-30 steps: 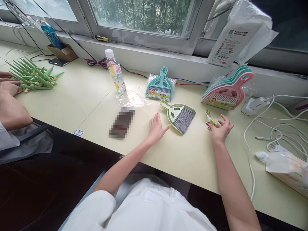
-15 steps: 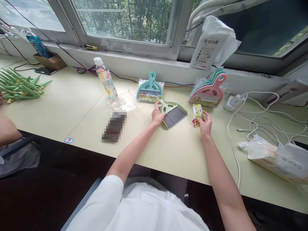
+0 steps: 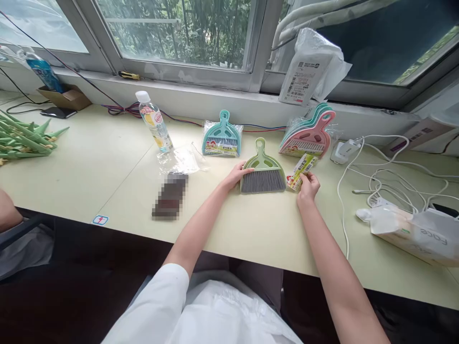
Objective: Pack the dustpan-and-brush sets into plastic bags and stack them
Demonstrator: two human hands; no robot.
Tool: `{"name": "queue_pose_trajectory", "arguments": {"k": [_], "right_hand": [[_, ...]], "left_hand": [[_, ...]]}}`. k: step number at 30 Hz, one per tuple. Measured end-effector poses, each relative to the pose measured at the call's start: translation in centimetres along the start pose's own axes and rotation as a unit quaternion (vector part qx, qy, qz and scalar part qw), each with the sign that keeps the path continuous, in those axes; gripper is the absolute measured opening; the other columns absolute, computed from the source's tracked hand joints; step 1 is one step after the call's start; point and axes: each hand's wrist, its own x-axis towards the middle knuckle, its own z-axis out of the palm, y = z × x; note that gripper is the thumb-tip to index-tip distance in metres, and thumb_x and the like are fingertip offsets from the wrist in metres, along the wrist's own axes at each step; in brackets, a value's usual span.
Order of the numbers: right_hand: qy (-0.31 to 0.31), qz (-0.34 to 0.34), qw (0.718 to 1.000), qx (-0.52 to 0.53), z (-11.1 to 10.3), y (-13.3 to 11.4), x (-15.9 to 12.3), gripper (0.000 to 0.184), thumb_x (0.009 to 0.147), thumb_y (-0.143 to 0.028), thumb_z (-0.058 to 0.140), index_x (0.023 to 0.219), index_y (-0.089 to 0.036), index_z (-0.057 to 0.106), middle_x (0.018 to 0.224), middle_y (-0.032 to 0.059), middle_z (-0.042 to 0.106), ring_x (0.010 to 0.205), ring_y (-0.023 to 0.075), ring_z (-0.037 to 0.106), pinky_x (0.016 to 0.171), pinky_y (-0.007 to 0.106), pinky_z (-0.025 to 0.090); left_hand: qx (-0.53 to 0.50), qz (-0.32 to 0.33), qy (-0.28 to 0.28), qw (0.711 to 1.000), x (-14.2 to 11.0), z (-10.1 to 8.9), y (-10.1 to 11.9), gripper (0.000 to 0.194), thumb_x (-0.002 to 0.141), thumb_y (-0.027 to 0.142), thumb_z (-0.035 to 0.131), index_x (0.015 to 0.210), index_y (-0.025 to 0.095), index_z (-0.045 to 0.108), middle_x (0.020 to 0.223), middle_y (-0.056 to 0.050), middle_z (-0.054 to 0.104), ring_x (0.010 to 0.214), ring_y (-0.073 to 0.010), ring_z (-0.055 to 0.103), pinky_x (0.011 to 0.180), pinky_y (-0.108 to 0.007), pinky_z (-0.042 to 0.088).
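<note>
My left hand (image 3: 236,176) grips the left edge of a green dustpan and brush set (image 3: 264,165), its thumb over the front. The set's handle points away from me, and its grey bristles (image 3: 263,182) face me. In my right hand (image 3: 308,187) is a yellow printed label card (image 3: 301,171), pinched at its lower edge and tilted, just right of the green set. Behind these, a wrapped blue dustpan and brush set (image 3: 223,134) leans by the wall. A wrapped stack of pink and teal dustpan sets (image 3: 311,131) stands to its right.
A drink bottle (image 3: 155,123), clear plastic wrapping (image 3: 184,158) and a blurred dark object (image 3: 170,196) are on the left. White cables (image 3: 387,184), a plug adapter (image 3: 344,152) and a tissue pack (image 3: 412,234) lie right. Green stalks (image 3: 25,136) and another person's arm (image 3: 7,211) are far left.
The green set has turned from slanted to upright, handle pointing away, and my left hand now holds its side edge. The label card has tilted to the right in my right hand.
</note>
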Motion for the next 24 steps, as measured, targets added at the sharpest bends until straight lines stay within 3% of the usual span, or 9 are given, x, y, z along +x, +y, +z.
{"name": "queue_pose_trajectory", "arguments": {"k": [4, 8, 11, 16, 20, 24], "right_hand": [[0.061, -0.017, 0.997, 0.047, 0.2, 0.8, 0.5, 0.026, 0.066, -0.038, 0.068, 0.080, -0.020, 0.057, 0.080, -0.0024, 0.060, 0.078, 0.0128, 0.061, 0.067, 0.025, 0.052], [0.047, 0.000, 0.998, 0.034, 0.1, 0.1, -0.1, 0.031, 0.070, -0.048, 0.064, 0.086, -0.023, 0.055, 0.078, -0.0038, 0.059, 0.072, 0.0135, 0.060, 0.061, 0.026, 0.050], [0.034, -0.010, 0.999, 0.000, 0.5, -0.8, -1.1, 0.033, 0.069, -0.051, 0.065, 0.085, -0.023, 0.055, 0.076, -0.0045, 0.058, 0.069, 0.0117, 0.056, 0.060, 0.023, 0.046], [-0.069, -0.070, 0.991, -0.088, 2.5, -3.3, -3.7, 0.034, 0.070, -0.053, 0.067, 0.083, -0.023, 0.059, 0.085, -0.0021, 0.059, 0.083, 0.0137, 0.056, 0.067, 0.023, 0.045], [-0.137, -0.008, 0.989, -0.056, 3.7, -4.8, -5.9, 0.035, 0.069, -0.054, 0.069, 0.083, -0.022, 0.061, 0.083, -0.0008, 0.061, 0.075, 0.0135, 0.056, 0.061, 0.024, 0.044], [-0.172, 0.068, 0.983, 0.012, 4.0, -4.5, -6.9, 0.035, 0.069, -0.049, 0.071, 0.087, -0.020, 0.061, 0.083, -0.0011, 0.064, 0.062, 0.0103, 0.055, 0.052, 0.022, 0.042]], "left_hand": [[-0.046, 0.018, -0.019, 0.999, 0.0, -0.1, -0.6, 0.053, 0.068, 0.042, 0.077, 0.113, 0.020, 0.058, 0.103, -0.006, 0.068, 0.092, -0.0213, 0.065, 0.080, -0.033, 0.049], [-0.059, 0.041, 0.053, 0.996, 1.4, -0.9, -1.3, 0.051, 0.068, 0.042, 0.078, 0.108, 0.017, 0.060, 0.103, -0.006, 0.069, 0.095, -0.0213, 0.064, 0.083, -0.032, 0.049], [-0.074, 0.023, 0.109, 0.991, 2.5, -1.7, -1.2, 0.045, 0.067, 0.041, 0.078, 0.099, 0.015, 0.062, 0.089, -0.006, 0.069, 0.087, -0.0214, 0.064, 0.080, -0.034, 0.050], [-0.074, -0.004, 0.128, 0.989, 1.8, -1.4, 0.4, 0.049, 0.067, 0.043, 0.076, 0.105, 0.018, 0.060, 0.088, -0.006, 0.069, 0.089, -0.0230, 0.065, 0.082, -0.037, 0.050], [-0.063, -0.012, 0.091, 0.994, 0.4, -0.1, 1.4, 0.054, 0.066, 0.045, 0.076, 0.110, 0.019, 0.059, 0.098, -0.007, 0.069, 0.094, -0.0240, 0.064, 0.084, -0.036, 0.050], [-0.063, -0.013, 0.057, 0.996, -0.3, 0.6, 1.5, 0.055, 0.067, 0.042, 0.077, 0.114, 0.020, 0.059, 0.107, -0.007, 0.068, 0.096, -0.0224, 0.064, 0.083, -0.033, 0.051]]}}
